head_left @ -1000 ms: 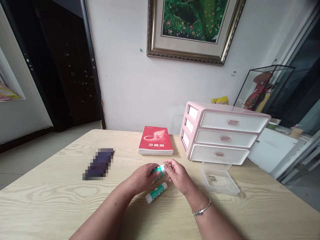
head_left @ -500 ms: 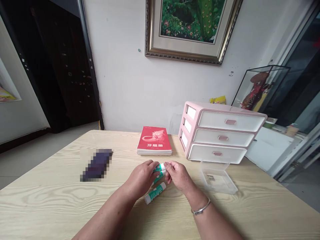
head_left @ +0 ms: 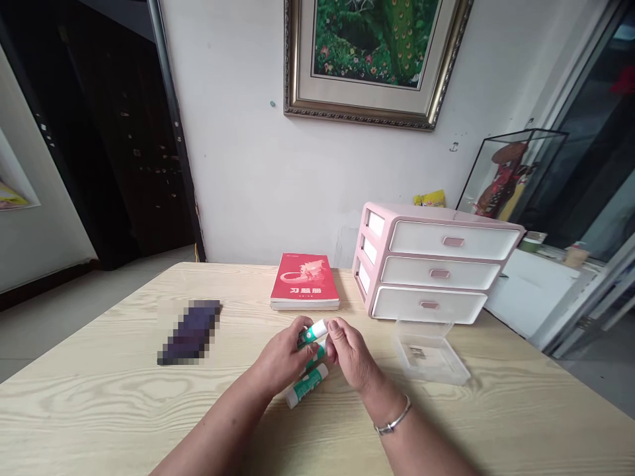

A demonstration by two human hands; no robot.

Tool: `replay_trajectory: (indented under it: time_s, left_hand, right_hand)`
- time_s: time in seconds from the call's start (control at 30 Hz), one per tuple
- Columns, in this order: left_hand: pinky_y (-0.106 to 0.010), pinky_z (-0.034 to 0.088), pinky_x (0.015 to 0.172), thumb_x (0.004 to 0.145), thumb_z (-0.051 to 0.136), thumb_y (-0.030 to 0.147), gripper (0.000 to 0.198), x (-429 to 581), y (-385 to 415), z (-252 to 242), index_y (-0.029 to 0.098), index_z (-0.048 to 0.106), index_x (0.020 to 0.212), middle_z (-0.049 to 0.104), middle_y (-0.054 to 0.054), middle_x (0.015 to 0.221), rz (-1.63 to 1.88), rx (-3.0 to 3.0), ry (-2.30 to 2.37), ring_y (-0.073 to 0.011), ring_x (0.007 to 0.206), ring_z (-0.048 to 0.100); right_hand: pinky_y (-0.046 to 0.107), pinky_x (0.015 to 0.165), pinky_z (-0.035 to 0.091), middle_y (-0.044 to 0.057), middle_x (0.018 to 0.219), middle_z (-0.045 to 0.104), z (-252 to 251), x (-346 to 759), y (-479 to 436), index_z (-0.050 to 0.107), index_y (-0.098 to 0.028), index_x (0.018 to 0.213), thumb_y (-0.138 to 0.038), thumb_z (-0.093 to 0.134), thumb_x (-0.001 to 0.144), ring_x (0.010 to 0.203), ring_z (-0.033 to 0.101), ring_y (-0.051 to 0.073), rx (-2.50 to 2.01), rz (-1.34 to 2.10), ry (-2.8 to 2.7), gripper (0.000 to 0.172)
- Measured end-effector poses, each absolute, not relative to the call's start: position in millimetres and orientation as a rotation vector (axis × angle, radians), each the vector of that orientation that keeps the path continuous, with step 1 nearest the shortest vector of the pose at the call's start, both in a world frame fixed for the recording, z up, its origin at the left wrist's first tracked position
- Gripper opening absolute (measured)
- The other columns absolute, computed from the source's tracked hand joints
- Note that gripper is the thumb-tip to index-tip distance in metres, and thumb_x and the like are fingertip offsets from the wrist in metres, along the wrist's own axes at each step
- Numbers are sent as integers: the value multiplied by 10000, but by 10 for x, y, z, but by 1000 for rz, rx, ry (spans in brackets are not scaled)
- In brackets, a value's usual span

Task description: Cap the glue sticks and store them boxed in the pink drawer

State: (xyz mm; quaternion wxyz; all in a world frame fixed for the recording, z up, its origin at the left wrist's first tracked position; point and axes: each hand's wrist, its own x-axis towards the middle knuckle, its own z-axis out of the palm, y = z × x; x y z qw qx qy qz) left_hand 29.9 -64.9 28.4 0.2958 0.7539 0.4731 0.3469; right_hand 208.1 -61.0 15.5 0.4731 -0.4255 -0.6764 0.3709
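Observation:
A green-and-white glue stick (head_left: 311, 333) is gripped in my left hand (head_left: 281, 355), slanting up to the right with its white end exposed. My right hand (head_left: 353, 354) is closed in a pinch at that white end, its fingertips partly hidden. Just under the held stick, a second glue stick (head_left: 316, 355) shows partly behind my left thumb and near my right fingers. A third glue stick (head_left: 307, 385) lies on the wooden table (head_left: 99, 403) below my hands.
A red book (head_left: 305, 277) lies beyond my hands. To its right stands a pink-and-white drawer unit (head_left: 439, 264). An open clear plastic box (head_left: 434, 360) sits to the right of my right hand. A dark pixelated object (head_left: 191, 330) lies at left.
My left hand's grip on the upper glue stick has shifted, and the stick tilts more steeply. More of its white end shows beside my right fingers. The view has shifted slightly.

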Motion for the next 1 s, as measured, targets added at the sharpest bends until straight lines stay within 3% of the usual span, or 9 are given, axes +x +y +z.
replay_trajectory:
  time_s: [0.07,0.17,0.3,0.67,0.83,1.0]
  left_hand:
    - [-250,386,623,887,517,416,211,281,-643,320,212,557,926,579,18,758,971,1831,1175,-158,695,529]
    - [-246,332,539,905,428,556,417,266,-634,354,188,512,727,469,35,605,1032,1614,1106,-126,561,424]
    - [-255,300,525,910,395,559,499,263,-616,333,195,427,571,402,42,479,1072,1530,1108,-107,486,355]
    - [-248,215,414,884,342,461,476,290,-543,225,204,412,490,348,35,402,1216,1240,919,-95,387,287]
    - [-235,291,447,884,388,461,443,357,-609,208,194,438,534,384,34,459,1216,1246,941,-98,437,333]
    - [-229,377,510,920,440,513,401,399,-673,202,172,545,737,486,17,671,1166,1319,761,-108,562,418]
  right_hand:
    - [229,531,421,-42,592,502,173,2081,-635,574,-200,947,-564,312,984,534,504,118,-1023,872,-1667,450]
    - [235,543,418,-48,575,486,171,2096,-628,593,-202,1033,-542,321,992,532,499,121,-1033,814,-1686,438]
    - [242,567,407,-45,562,486,166,2119,-608,608,-204,1019,-514,327,1002,548,508,126,-1061,739,-1737,419]
    - [246,647,450,1,716,616,174,2019,-690,641,-195,992,-449,436,983,677,574,137,-1010,647,-1851,327]
    - [279,720,510,59,985,645,165,1914,-759,625,-213,1113,-371,570,925,855,620,170,-898,525,-1828,252]
    - [301,740,565,70,1130,568,178,1829,-801,608,-257,1140,-346,557,935,936,609,177,-845,513,-1832,229]
